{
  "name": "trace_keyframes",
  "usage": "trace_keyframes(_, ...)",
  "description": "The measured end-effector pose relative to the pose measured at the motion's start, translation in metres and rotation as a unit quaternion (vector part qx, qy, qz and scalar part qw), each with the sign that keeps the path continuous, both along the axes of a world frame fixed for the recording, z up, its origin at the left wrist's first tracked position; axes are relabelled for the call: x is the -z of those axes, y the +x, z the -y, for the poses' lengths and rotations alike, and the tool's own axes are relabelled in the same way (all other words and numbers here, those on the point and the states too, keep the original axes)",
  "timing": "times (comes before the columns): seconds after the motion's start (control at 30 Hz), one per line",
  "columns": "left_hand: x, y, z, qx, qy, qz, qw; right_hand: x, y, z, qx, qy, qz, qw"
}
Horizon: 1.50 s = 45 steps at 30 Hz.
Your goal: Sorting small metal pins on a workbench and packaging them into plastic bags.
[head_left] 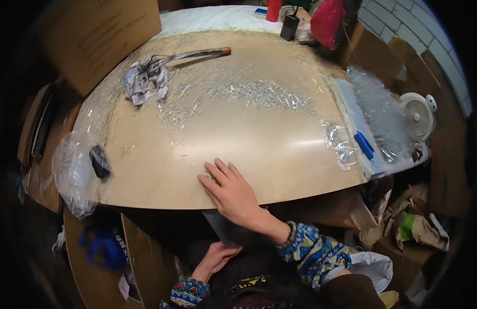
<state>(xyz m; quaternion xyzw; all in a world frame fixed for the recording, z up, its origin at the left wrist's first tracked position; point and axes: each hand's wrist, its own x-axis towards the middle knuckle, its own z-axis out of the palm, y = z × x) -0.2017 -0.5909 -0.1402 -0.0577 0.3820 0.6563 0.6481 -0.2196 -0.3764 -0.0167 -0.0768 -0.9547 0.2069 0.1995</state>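
While our right hand [229, 193] rests palm down on the near edge of the table [243, 149], its fingers lie slightly bent over a few small shiny bits [210, 177]; we cannot tell whether they grip those bits or only cover them. Below that edge, our left hand [217, 259] pinches the lower end of a thin dark sheet [224, 226] between thumb and fingers, and the sheet sits between our two hands. Across the far half we see more shiny scraps [269, 95], a crumpled rag [140, 87] and a long-handled tool [202, 53], with a white fan [418, 117] off to our right
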Motion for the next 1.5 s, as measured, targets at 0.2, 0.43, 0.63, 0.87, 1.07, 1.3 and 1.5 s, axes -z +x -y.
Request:
trace_keyframes(0.2, 0.007, -0.004, 0.002, 0.085, -0.024, -0.034, 0.996, -0.039, 0.061, 0.032, -0.028, -0.032, 0.085, 0.995)
trace_keyframes(0.43, -0.004, -0.006, 0.005, 0.08, 0.062, 0.048, 0.994, -0.042, 0.09, 0.001, -0.046, -0.168, 0.031, 0.984)
trace_keyframes(0.63, 0.006, -0.007, 0.008, 0.091, 0.065, 0.024, 0.993, 0.008, 0.115, 0.036, -0.202, -0.049, 0.208, 0.956)
trace_keyframes(0.87, 0.016, -0.003, 0.004, 0.17, 0.05, 0.049, 0.983, -0.002, 0.138, 0.03, 0.023, -0.199, 0.202, 0.959)
trace_keyframes(1.07, 0.018, -0.005, -0.002, 0.195, 0.058, 0.064, 0.977, 0.024, 0.147, 0.03, -0.101, -0.289, 0.263, 0.915)
trace_keyframes(1.3, -0.002, -0.015, 0.034, 0.185, 0.076, 0.034, 0.979, -0.004, 0.14, 0.025, -0.108, -0.253, 0.155, 0.949)
trace_keyframes(1.5, -0.054, -0.035, -0.001, 0.289, 0.025, -0.186, 0.939, 0.009, 0.123, 0.053, -0.103, -0.124, 0.162, 0.974)
